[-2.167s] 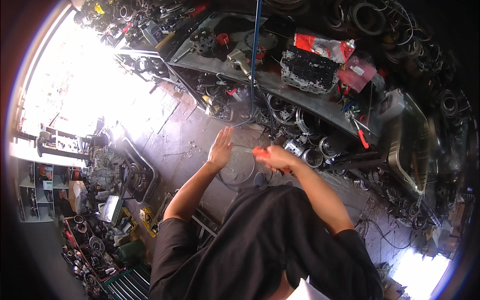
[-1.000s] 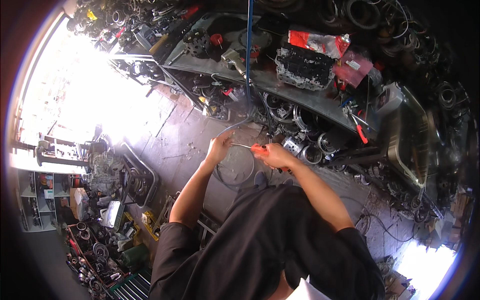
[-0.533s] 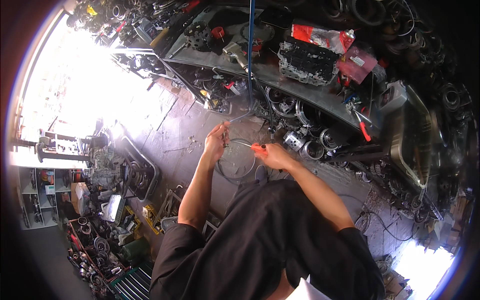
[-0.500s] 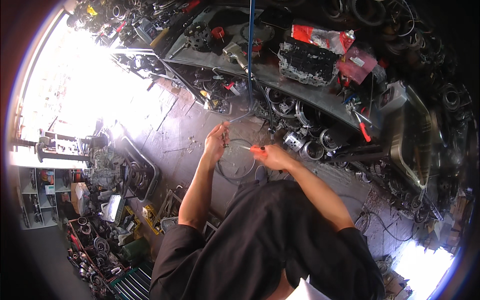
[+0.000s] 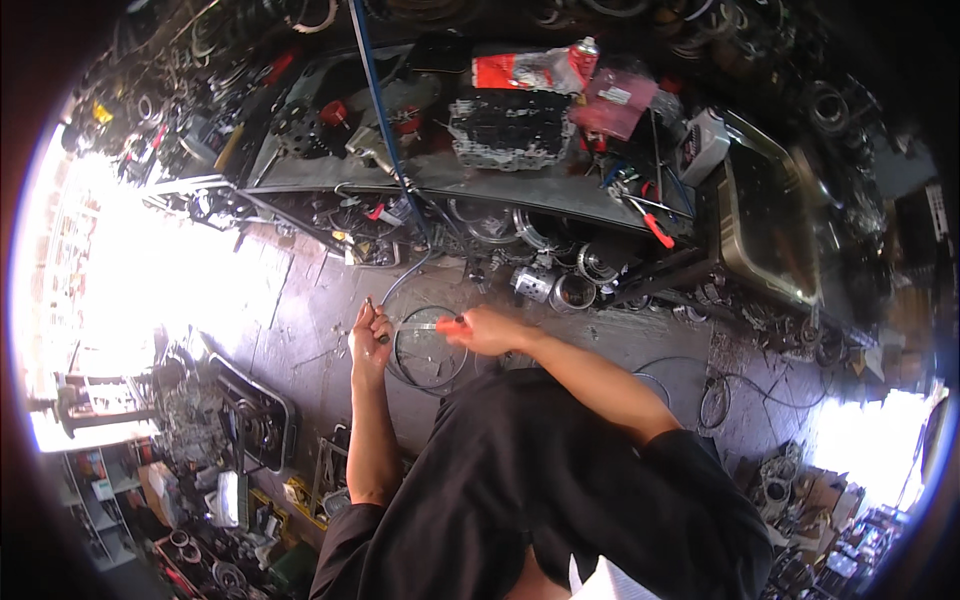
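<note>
My left hand point(image 5: 371, 338) is raised over the floor, fingers curled around a small dark metal piece point(image 5: 383, 339) mostly hidden by them. To its right, my right hand point(image 5: 490, 331) grips the orange-red handle point(image 5: 452, 328) of a screwdriver-like tool. Its thin pale shaft point(image 5: 418, 326) points left toward my left hand; I cannot tell whether the tip touches the piece. A blue hose point(image 5: 378, 95) hangs from above and bends down beside my left fingers. Whether it joins the held piece is unclear. Below and between the hands lies a loop of dark hose point(image 5: 433, 386).
Ahead stands a metal bench point(image 5: 545, 190) bearing a black valve-body-like casting point(image 5: 508, 128), an air tool point(image 5: 368, 148), red-handled pliers point(image 5: 655, 229) and a white bottle point(image 5: 703, 147). Gears and drums point(image 5: 572, 292) crowd beneath it. A large pan point(image 5: 765, 225) stands right; another pan-shaped part point(image 5: 262, 412) lies left.
My view has turned, so the bench and floor sit farther left. Both hands also appear lower and farther left. The tool stays in my right hand, still pointing at my left.
</note>
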Motion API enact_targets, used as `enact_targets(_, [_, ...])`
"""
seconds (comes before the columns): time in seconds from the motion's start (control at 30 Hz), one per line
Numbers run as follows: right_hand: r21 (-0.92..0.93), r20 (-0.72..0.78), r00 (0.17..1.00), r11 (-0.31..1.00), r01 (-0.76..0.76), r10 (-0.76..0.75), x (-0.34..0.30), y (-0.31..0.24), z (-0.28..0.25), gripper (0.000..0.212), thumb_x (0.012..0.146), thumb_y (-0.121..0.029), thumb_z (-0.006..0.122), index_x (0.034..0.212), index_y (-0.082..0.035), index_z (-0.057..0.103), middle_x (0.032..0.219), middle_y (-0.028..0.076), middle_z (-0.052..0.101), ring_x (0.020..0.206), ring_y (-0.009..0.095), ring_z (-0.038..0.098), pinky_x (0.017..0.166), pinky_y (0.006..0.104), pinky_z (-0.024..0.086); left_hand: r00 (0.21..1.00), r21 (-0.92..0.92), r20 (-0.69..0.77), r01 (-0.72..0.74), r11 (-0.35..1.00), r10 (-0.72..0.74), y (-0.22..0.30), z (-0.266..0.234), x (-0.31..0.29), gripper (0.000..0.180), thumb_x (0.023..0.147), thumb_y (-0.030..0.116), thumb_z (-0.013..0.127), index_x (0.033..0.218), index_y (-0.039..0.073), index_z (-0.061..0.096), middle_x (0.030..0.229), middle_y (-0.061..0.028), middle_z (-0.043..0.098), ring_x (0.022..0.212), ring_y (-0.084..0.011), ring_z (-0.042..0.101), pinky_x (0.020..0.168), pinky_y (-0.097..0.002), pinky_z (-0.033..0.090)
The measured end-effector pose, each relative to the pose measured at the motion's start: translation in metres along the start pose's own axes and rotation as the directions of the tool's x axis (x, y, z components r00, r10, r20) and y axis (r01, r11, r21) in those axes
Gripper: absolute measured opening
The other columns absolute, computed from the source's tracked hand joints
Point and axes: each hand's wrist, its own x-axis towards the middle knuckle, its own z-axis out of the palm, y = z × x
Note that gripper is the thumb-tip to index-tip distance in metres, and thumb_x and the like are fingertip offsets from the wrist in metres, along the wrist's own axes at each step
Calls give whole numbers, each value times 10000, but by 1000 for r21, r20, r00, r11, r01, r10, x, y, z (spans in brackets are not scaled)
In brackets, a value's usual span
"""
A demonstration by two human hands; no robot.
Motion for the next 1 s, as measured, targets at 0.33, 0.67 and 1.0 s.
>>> enact_targets(0.33, [8,45,991,992,123,-123,-19,31,-11,494,951,-453,685,852,31,680,769,206,705,714,353,708,673,484,517,953,-44,-293,-98,994,81,-9,14,27,170,1080,81,463,1188,52,591,848,-103,588,598,-126,453,490,-233,412])
enact_targets(0.67, [-22,-166,986,1000,-5,1,-48,75,-30,569,970,-498,653,935,70,668,910,284,698,883,416,701,771,510,525,916,938,179,-269,219,358,-80,83,1,424,1010,-1,518,1418,110,547,899,-55,637,591,-102,579,508,-261,461])
enact_targets(1.0, [284,-870,470,930,232,148,-71,150,-90,347,995,-269,712,1227,-18,657,907,150,745,821,206,725,748,336,550,919,828,313,-387,405,240,-134,171,-24,383,1070,84,536,1450,74,492,996,-120,687,718,-179,701,652,-303,593])
